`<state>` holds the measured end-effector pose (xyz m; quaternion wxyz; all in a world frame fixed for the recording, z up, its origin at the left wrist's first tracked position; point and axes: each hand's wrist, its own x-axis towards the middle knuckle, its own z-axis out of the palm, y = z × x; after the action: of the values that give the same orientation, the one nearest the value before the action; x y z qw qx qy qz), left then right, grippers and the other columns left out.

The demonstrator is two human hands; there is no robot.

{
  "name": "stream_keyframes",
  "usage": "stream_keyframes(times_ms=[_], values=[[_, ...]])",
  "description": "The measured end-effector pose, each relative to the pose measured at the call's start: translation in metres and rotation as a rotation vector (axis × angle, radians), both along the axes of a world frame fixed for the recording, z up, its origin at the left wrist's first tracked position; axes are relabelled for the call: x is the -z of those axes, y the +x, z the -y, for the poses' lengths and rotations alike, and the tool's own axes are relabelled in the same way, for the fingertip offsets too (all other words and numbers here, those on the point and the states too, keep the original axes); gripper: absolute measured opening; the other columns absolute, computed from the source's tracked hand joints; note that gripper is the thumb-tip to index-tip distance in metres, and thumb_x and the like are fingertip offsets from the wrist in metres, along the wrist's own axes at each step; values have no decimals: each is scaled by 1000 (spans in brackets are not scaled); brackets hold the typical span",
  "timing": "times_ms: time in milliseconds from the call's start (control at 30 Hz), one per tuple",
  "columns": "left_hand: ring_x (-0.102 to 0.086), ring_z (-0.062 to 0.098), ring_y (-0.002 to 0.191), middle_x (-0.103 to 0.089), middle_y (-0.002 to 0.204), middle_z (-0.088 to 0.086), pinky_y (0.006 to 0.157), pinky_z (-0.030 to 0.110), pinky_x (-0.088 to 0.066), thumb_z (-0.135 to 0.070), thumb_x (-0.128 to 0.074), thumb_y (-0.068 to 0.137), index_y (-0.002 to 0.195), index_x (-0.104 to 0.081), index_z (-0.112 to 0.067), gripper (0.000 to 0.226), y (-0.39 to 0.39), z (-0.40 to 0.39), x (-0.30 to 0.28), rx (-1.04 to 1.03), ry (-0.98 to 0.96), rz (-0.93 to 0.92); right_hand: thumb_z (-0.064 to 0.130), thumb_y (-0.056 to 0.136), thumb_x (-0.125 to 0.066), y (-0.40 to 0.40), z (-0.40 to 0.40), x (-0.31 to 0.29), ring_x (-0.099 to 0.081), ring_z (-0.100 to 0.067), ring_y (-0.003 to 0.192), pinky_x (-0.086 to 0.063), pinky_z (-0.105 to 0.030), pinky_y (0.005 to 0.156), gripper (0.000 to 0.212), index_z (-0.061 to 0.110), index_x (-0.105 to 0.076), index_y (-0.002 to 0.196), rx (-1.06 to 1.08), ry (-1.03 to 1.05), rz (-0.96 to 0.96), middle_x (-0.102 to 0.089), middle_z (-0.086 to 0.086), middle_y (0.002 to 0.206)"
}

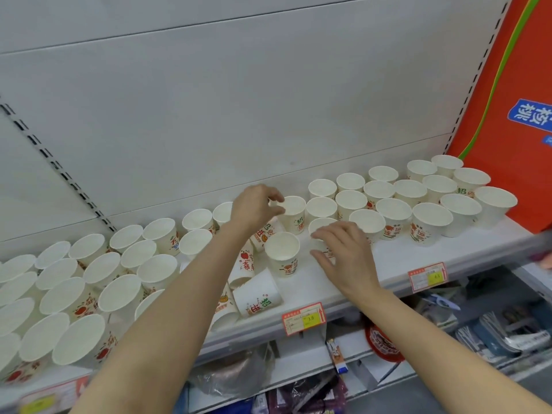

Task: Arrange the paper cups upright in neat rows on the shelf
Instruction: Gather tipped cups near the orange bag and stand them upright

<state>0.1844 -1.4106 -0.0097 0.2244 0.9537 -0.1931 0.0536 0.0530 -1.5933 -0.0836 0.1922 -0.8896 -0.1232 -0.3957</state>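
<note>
My left hand (254, 209) pinches the rim of an upright paper cup (294, 215); my right hand (343, 252), fingers spread, cups another cup (321, 231) on the shelf (388, 264).

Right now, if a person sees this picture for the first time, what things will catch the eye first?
First, the many white paper cups standing upright in rows across the shelf. Next, the middle gap, where cups lie tipped over, such as one fallen cup near the front edge. There the left hand pinches the rim of an upright cup and the right hand reaches around another. A bright red banner stands at the far right.
</note>
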Motion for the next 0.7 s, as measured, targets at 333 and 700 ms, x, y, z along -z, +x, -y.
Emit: stream_keyframes(times_ms=[333,700], values=[[-59,8,103,-64,113,-16,90,32,-50,-42,-84,68,119,-63,-33,56,-124,-46,-1,-82,77,-278,21,73,-74,26,-19,-4,-60,-25,74,-30,-32,78,9,18,-71,81,-243,-247,-233,-68,3,72],[-49,20,118,-57,132,-4,99,38,-42,-61,-75,68,138,-47,-31,81,-140,-35,40,-98,329,-130,26,83,-66,5,-17,-6,-56,-21,90,-43,-32,79,18,14,-71,96,-277,62,-86,-68,1,91]])
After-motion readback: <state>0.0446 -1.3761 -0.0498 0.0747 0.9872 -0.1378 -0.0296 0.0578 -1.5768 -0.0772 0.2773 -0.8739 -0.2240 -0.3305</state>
